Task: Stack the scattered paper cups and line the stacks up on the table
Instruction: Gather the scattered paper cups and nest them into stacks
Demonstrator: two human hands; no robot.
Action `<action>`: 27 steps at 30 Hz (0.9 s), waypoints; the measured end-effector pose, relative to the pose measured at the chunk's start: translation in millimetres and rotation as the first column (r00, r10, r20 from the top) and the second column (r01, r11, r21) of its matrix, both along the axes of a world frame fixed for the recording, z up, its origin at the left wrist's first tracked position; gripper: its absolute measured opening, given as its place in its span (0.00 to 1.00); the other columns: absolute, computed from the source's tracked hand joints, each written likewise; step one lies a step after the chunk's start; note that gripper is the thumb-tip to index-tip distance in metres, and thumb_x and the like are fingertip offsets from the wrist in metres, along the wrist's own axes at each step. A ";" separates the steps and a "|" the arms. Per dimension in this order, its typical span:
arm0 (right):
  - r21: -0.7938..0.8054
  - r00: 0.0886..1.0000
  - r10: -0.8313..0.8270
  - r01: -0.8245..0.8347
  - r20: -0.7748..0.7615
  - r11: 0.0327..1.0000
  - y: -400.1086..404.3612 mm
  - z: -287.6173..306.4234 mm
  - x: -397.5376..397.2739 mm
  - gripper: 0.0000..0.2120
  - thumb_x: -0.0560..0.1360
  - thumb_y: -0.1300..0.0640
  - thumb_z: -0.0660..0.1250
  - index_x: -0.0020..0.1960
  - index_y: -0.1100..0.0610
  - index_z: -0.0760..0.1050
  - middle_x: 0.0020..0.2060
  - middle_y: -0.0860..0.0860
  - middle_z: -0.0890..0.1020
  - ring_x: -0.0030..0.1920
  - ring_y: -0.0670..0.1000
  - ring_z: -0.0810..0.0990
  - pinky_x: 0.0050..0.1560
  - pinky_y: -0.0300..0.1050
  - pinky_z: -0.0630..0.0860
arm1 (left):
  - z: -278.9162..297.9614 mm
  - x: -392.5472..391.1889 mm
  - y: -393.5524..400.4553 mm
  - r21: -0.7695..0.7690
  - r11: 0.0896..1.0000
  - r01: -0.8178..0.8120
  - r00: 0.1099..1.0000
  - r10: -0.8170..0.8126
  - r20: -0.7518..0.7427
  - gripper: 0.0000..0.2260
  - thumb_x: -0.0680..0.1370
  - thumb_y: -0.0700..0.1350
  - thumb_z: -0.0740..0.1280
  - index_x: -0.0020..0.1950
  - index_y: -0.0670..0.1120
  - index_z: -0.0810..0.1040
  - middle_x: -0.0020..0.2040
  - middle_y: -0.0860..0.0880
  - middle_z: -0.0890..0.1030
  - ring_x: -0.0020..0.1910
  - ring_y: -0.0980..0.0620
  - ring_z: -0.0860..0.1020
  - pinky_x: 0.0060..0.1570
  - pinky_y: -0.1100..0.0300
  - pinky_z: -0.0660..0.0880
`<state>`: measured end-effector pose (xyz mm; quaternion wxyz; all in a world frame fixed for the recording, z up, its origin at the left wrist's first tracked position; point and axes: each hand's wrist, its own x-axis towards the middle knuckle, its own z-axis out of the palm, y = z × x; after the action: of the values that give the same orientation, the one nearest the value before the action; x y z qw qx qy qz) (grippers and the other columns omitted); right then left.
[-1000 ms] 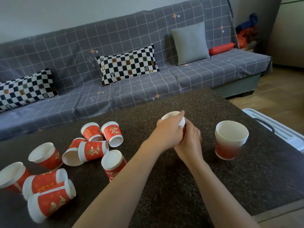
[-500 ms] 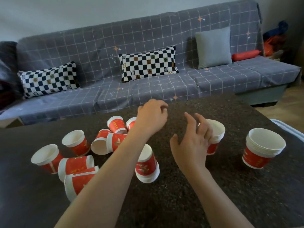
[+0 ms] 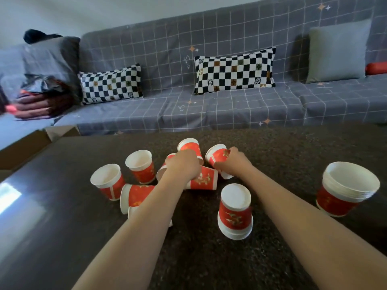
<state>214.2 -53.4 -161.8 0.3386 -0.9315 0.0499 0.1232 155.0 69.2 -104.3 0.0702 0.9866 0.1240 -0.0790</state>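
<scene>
The left hand (image 3: 184, 164) and right hand (image 3: 234, 162) each clasp 1 paper cup (image 3: 217, 156): light, thin-walled, crushable, best held gently around the sides.

Red-and-white paper cups lie scattered at the surface's centre. Two upright cups (image 3: 107, 181) (image 3: 140, 165) stand at nine o'clock, several lie tipped (image 3: 136, 194) (image 3: 204, 179), and one inverted cup (image 3: 235, 212) sits at six o'clock. A tall nested stack (image 3: 346, 191) stands upright at three o'clock, well apart.
</scene>
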 end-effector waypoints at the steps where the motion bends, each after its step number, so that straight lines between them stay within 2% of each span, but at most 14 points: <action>1: -0.006 1.000 -0.015 0.015 -0.004 1.000 -6.0 -0.5 -1.8 0.44 0.68 0.42 0.69 0.74 0.60 0.52 0.70 0.61 0.64 0.67 0.61 0.69 0.63 0.56 0.70 | -0.5 0.9 -1.1 -0.056 0.998 0.004 1.000 -0.004 0.004 0.15 0.78 0.45 0.63 0.64 0.45 0.74 0.61 0.44 0.78 0.61 0.44 0.75 0.57 0.52 0.69; 3: -0.021 0.998 -0.045 0.045 0.032 0.999 -24.7 3.2 -8.3 0.44 0.67 0.43 0.72 0.73 0.60 0.54 0.70 0.61 0.64 0.66 0.61 0.69 0.64 0.56 0.70 | 1.1 3.0 -1.3 -0.214 0.977 0.001 0.999 0.009 0.044 0.15 0.79 0.42 0.61 0.65 0.47 0.75 0.64 0.44 0.77 0.62 0.45 0.75 0.56 0.54 0.71; 6: -0.095 0.991 -0.036 0.048 0.126 0.994 -57.0 11.3 -22.8 0.41 0.65 0.49 0.74 0.71 0.57 0.58 0.69 0.59 0.64 0.66 0.61 0.67 0.66 0.59 0.68 | 3.7 6.5 -0.7 -0.527 0.850 -0.030 0.959 0.172 0.223 0.15 0.78 0.38 0.61 0.61 0.48 0.79 0.66 0.46 0.75 0.61 0.46 0.74 0.50 0.57 0.71; 8: -0.153 0.989 0.070 -0.049 0.133 0.987 -68.3 14.8 -33.1 0.39 0.65 0.52 0.75 0.71 0.53 0.59 0.68 0.57 0.64 0.67 0.60 0.66 0.68 0.61 0.63 | 2.4 6.3 -5.0 -0.625 0.780 -0.017 0.907 0.275 0.319 0.14 0.79 0.39 0.61 0.61 0.47 0.79 0.66 0.46 0.75 0.60 0.48 0.74 0.52 0.57 0.71; 10: -0.148 0.970 0.179 -0.155 0.163 0.977 -69.3 17.7 -40.2 0.38 0.65 0.55 0.75 0.70 0.49 0.61 0.68 0.55 0.64 0.68 0.58 0.64 0.69 0.61 0.58 | -3.4 5.7 -12.8 -0.664 0.747 0.031 0.889 0.283 0.360 0.13 0.79 0.38 0.61 0.61 0.46 0.79 0.63 0.46 0.77 0.50 0.53 0.75 0.48 0.62 0.72; 12: -0.179 0.939 0.249 -0.210 0.237 0.961 -64.7 21.1 -42.6 0.36 0.65 0.54 0.75 0.69 0.47 0.62 0.67 0.53 0.65 0.68 0.57 0.64 0.69 0.61 0.56 | -9.6 6.9 -21.6 -0.717 0.693 0.081 0.912 0.239 0.334 0.13 0.78 0.37 0.62 0.59 0.46 0.80 0.59 0.46 0.80 0.47 0.53 0.76 0.47 0.62 0.73; 16: -0.230 0.880 0.382 -0.324 0.284 0.918 -50.1 19.0 -38.1 0.36 0.65 0.48 0.75 0.69 0.49 0.64 0.64 0.53 0.67 0.66 0.56 0.67 0.67 0.57 0.63 | -17.1 12.5 -34.6 -0.779 0.621 0.085 0.976 0.106 0.191 0.12 0.77 0.38 0.64 0.59 0.45 0.81 0.60 0.45 0.81 0.60 0.48 0.76 0.64 0.53 0.73; 18: -0.155 0.883 0.387 -0.357 0.265 0.921 -44.8 14.9 -35.9 0.37 0.64 0.49 0.75 0.69 0.51 0.63 0.65 0.53 0.68 0.65 0.56 0.67 0.67 0.55 0.66 | -16.5 20.9 -29.6 -0.773 0.622 0.125 0.978 0.055 0.202 0.11 0.78 0.42 0.65 0.58 0.46 0.82 0.60 0.47 0.81 0.59 0.50 0.77 0.63 0.54 0.73; 19: -0.143 0.890 0.372 -0.345 0.263 0.928 -44.2 13.2 -33.7 0.38 0.65 0.50 0.75 0.70 0.52 0.62 0.66 0.53 0.68 0.66 0.56 0.67 0.67 0.54 0.65 | -15.8 28.1 -23.9 -0.709 0.689 0.151 0.963 0.059 0.262 0.11 0.78 0.45 0.64 0.58 0.47 0.81 0.59 0.47 0.81 0.58 0.50 0.77 0.61 0.55 0.73; 21: -0.189 0.902 0.349 -0.308 0.255 0.933 -44.3 11.2 -29.0 0.39 0.65 0.50 0.74 0.71 0.51 0.60 0.67 0.53 0.69 0.67 0.56 0.66 0.68 0.54 0.62 | -15.7 49.4 -7.3 -0.371 0.921 0.118 0.907 0.052 0.418 0.14 0.79 0.49 0.61 0.63 0.48 0.78 0.63 0.44 0.77 0.61 0.46 0.75 0.63 0.51 0.69; 22: -0.229 0.903 0.351 -0.298 0.246 0.927 -44.0 10.7 -27.7 0.38 0.66 0.49 0.73 0.71 0.50 0.60 0.67 0.53 0.70 0.67 0.57 0.65 0.68 0.55 0.61 | -16.3 58.1 1.4 -0.174 0.983 0.052 0.902 0.028 0.430 0.16 0.79 0.49 0.60 0.66 0.48 0.74 0.67 0.43 0.73 0.66 0.43 0.70 0.66 0.48 0.65; 23: -0.270 0.901 0.361 -0.295 0.240 0.917 -42.9 9.4 -25.0 0.38 0.66 0.48 0.73 0.71 0.50 0.59 0.67 0.53 0.70 0.67 0.57 0.65 0.68 0.55 0.61 | -17.8 67.9 9.9 -0.054 0.999 -0.006 0.927 0.026 0.373 0.19 0.79 0.48 0.59 0.69 0.47 0.70 0.70 0.42 0.69 0.69 0.41 0.66 0.68 0.46 0.60; 25: -0.329 0.894 0.380 -0.293 0.239 0.898 -39.6 7.4 -23.0 0.38 0.66 0.46 0.72 0.71 0.49 0.59 0.67 0.53 0.70 0.67 0.57 0.65 0.67 0.55 0.60 | -21.2 78.8 21.7 -0.032 0.998 -0.061 0.984 0.065 0.167 0.22 0.79 0.47 0.58 0.72 0.45 0.64 0.72 0.42 0.66 0.72 0.40 0.63 0.70 0.43 0.54; 27: -0.342 0.893 0.379 -0.286 0.243 0.895 -36.8 6.5 -21.8 0.38 0.66 0.45 0.72 0.71 0.50 0.59 0.66 0.53 0.70 0.67 0.57 0.65 0.67 0.56 0.60 | -24.7 83.5 25.9 -0.168 0.984 -0.064 0.991 0.082 0.102 0.22 0.78 0.46 0.59 0.72 0.46 0.65 0.72 0.42 0.68 0.70 0.40 0.66 0.70 0.44 0.57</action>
<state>192.3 -90.2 -155.3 0.1717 -0.9738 -0.1466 0.0267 238.5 95.1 -129.0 0.1607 0.9751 0.1493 -0.0327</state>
